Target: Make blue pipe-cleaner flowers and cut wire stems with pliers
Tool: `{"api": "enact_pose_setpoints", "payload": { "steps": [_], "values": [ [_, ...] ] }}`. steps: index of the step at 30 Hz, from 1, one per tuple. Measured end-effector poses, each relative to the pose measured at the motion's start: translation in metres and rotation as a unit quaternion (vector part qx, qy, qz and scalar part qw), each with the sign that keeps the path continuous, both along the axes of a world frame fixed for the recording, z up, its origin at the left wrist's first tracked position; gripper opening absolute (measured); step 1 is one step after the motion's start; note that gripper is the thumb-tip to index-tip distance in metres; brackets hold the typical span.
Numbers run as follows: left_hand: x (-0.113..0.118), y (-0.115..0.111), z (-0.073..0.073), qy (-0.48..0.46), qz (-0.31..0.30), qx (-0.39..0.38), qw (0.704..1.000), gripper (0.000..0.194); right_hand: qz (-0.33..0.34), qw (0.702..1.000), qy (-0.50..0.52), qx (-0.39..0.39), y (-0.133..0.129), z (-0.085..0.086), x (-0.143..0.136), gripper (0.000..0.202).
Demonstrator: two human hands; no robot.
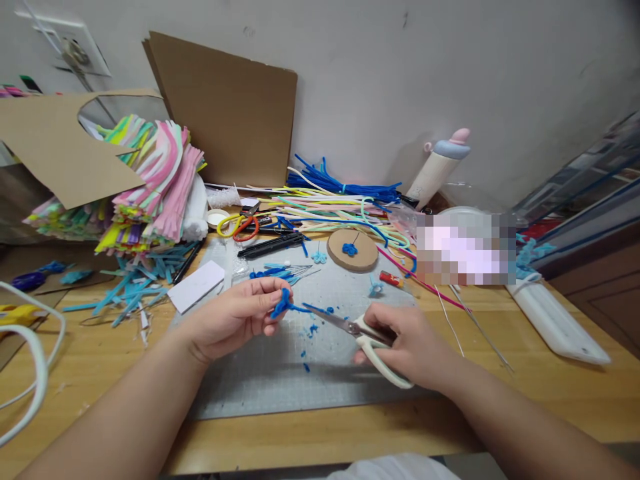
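My left hand [245, 313] pinches a small blue fuzzy flower [281, 303] between thumb and fingers, over the grey cutting mat [250, 393]. A thin blue stem sticks out from it to the right. In my right hand [407, 343] are white-handled scissors [383, 363], their blades pointing left at the stem's tip. Whether the blades touch the stem cannot be made out. Blue scraps [313, 330] lie on the mat below. Behind, a dark blue flower [350, 249] rests on a round cardboard disc [365, 257].
Pipe cleaners [340, 207] lie along the wall, with a bottle [435, 173] at their right. Pastel bundles [150, 187] and cardboard fill the back left. Black pens [270, 247], yellow-and-red-handled scissors [239, 227] and a white card [196, 287] lie behind my left hand. Metal rods [483, 330] lie right.
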State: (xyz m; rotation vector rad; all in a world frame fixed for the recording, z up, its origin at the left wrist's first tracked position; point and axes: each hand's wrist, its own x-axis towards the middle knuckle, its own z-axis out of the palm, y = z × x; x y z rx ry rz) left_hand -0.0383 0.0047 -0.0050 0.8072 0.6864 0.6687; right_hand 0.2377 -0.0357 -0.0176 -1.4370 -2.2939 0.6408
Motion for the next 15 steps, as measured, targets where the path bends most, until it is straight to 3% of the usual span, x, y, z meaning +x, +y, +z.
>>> {"api": "enact_pose_setpoints", "payload": {
  "steps": [2,5,8,11,15],
  "values": [
    [-0.001,0.0,0.002,0.038,0.01,0.026,0.999,0.02,-0.002,1.0,-0.015,0.002,0.003,0.001,0.003,0.038],
    [-0.003,0.001,0.007,0.17,0.02,0.13,0.977,0.021,0.029,0.996,-0.076,0.025,0.007,0.004,0.007,0.035],
    [-0.004,0.002,0.008,0.318,0.002,0.257,0.913,0.018,0.069,0.987,-0.137,0.045,0.009,0.009,0.009,0.029],
    [-0.004,0.002,0.005,0.403,-0.016,0.359,0.842,0.012,0.088,0.978,-0.179,0.06,0.007,0.011,0.008,0.027],
    [-0.004,0.002,-0.003,0.416,-0.042,0.431,0.8,0.012,0.109,0.973,-0.195,0.056,0.006,0.011,0.006,0.029]
  ]
}}
